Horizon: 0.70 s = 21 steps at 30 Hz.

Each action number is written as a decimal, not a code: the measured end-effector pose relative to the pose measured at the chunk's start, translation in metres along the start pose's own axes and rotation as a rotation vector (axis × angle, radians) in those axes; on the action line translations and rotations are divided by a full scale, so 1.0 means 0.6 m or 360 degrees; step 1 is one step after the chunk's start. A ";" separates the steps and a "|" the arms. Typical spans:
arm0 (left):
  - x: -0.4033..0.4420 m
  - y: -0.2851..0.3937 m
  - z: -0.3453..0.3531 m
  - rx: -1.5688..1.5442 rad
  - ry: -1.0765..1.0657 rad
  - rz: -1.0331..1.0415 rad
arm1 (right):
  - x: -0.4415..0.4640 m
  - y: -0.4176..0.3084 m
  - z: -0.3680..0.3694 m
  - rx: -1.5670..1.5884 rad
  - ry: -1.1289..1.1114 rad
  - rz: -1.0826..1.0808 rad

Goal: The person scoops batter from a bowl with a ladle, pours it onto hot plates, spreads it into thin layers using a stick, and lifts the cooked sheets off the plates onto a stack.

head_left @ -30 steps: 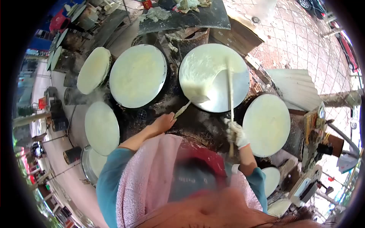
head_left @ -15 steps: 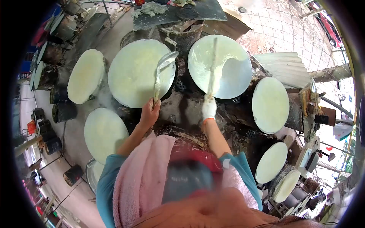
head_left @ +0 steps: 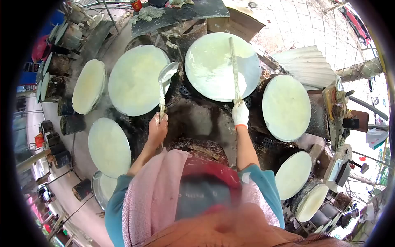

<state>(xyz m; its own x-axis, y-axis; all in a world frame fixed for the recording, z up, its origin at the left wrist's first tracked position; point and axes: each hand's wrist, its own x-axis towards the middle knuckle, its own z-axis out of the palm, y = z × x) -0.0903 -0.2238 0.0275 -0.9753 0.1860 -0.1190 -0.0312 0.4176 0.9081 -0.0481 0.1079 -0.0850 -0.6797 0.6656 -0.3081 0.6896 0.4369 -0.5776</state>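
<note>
My left hand [head_left: 157, 129], bare, is closed around the handle of a ladle [head_left: 162, 91]. The ladle's batter-coated bowl hangs over the right edge of a round griddle [head_left: 138, 80] covered in a pale yellow-green layer. In a white glove, my right hand [head_left: 240, 114] grips one end of a long flat batter spreader [head_left: 234, 68]. That spreader lies across another round griddle [head_left: 201, 66] at upper centre. Wet, shiny batter covers this griddle's left and middle, while a greyer strip shows to the right of the spreader.
More coated round griddles stand around me: one at the right [head_left: 286, 108], one at the lower right [head_left: 293, 175], and others at the left [head_left: 89, 86] and lower left [head_left: 109, 147]. A dark board [head_left: 181, 17] and a cardboard box [head_left: 234, 24] are at the back. Corrugated sheeting [head_left: 304, 64] leans at right.
The spreader has swung rightward across the griddle, and batter now covers much more of its surface. The ladle has shifted slightly left. The whole view has turned a little.
</note>
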 end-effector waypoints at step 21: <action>-0.041 0.094 0.135 -0.0208 -0.0008 -0.0588 | 0.040 0.098 -0.098 -0.0347 -0.0121 -0.0161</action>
<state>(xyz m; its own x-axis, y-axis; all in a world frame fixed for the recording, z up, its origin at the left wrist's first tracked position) -0.0504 -0.1329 0.0490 -0.8922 0.0489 -0.4491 -0.4078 0.3406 0.8472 -0.0088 0.1852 -0.0819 -0.7590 0.5683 -0.3177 0.6493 0.6245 -0.4341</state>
